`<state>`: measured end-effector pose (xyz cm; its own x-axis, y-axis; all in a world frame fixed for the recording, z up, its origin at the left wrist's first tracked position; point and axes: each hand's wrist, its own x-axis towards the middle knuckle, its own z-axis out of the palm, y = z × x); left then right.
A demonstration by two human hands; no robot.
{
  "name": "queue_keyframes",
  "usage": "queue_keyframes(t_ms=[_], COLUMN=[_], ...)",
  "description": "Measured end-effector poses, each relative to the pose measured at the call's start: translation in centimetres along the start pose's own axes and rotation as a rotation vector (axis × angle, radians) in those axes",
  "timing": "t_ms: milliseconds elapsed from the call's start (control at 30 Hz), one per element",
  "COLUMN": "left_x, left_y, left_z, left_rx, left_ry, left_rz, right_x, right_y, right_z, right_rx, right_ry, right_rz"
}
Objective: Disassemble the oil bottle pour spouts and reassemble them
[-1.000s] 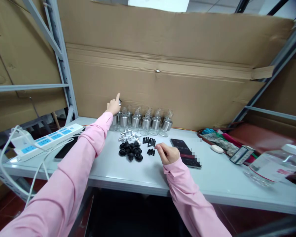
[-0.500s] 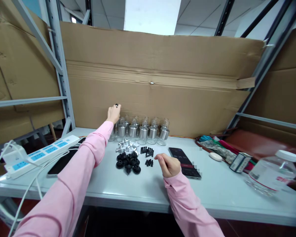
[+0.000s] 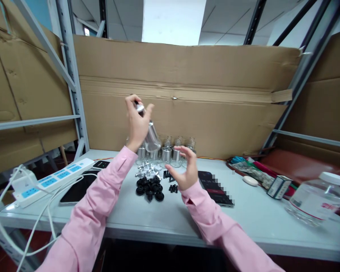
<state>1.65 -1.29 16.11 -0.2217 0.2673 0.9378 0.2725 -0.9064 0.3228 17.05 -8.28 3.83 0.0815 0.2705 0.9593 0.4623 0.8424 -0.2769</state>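
My left hand (image 3: 137, 128) is closed around the neck of a clear glass bottle (image 3: 152, 140) with a silver band and a dark and silver top. It holds the bottle tilted in the air, above the row of similar glass bottles (image 3: 166, 155) at the back of the table. My right hand (image 3: 186, 170) is raised in front of that row, fingers curved and apart, holding nothing. Between the forearms lie a heap of black round caps (image 3: 149, 187), a pile of silver and white small parts (image 3: 147, 169), and small black pieces (image 3: 173, 188).
A phone (image 3: 214, 189) lies right of my right hand. A white power strip (image 3: 53, 181) with cables and a dark tablet-like device (image 3: 79, 189) are at the left. On the right are a white oval object (image 3: 250, 181), a small box (image 3: 279, 187) and a plastic bottle (image 3: 317, 198). Cardboard (image 3: 215, 83) stands behind.
My left hand has lifted the glass bottle up from the row and brought it slightly right and nearer. My right hand has risen from the table and its fingers have opened.
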Motion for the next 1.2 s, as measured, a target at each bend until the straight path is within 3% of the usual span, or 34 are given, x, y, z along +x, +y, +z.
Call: queue_keyframes(t_ms=[133,267,500,667,767,900,1000,1133,1200], left_x=[-4.4,-6.5,-7.7,-7.7,-7.0,-6.1,-5.7,-5.7,-5.7], left_y=[2.6,2.5,3.8,4.1,3.1,1.8,1.6,2.7,3.5], left_z=[2.4,3.8,4.2,4.0,3.4,2.1,1.3,1.0,1.1], left_rx=[-0.267,-0.36,-0.307,-0.559,-0.629,-0.735,-0.802,-0.716,-0.649], left_ry=[-0.083,-0.127,-0.274,-0.581,-0.748,-1.023,-1.159,-1.193,-1.134], left_rz=[-0.197,-0.362,-0.404,-0.471,-0.518,-0.643,-0.667,-0.534,-0.457], right_x=[1.5,0.9,-0.3,-0.5,-0.4,-0.3,-0.6,-1.3,-1.7], right_y=[1.1,2.3,3.0,4.1,4.8,4.3,3.6,3.6,3.8], right_z=[2.6,3.3,2.0,1.1,0.6,0.3,0.1,-0.4,-0.5], right_rx=[0.058,-0.05,-0.172,-0.09,0.115,0.687,1.006,1.223,1.274], right_ry=[-0.116,-0.238,-0.093,-0.167,-0.379,-0.813,-1.057,-1.352,-1.399], right_rz=[0.312,0.572,0.524,0.484,0.466,0.567,0.629,0.626,0.644])
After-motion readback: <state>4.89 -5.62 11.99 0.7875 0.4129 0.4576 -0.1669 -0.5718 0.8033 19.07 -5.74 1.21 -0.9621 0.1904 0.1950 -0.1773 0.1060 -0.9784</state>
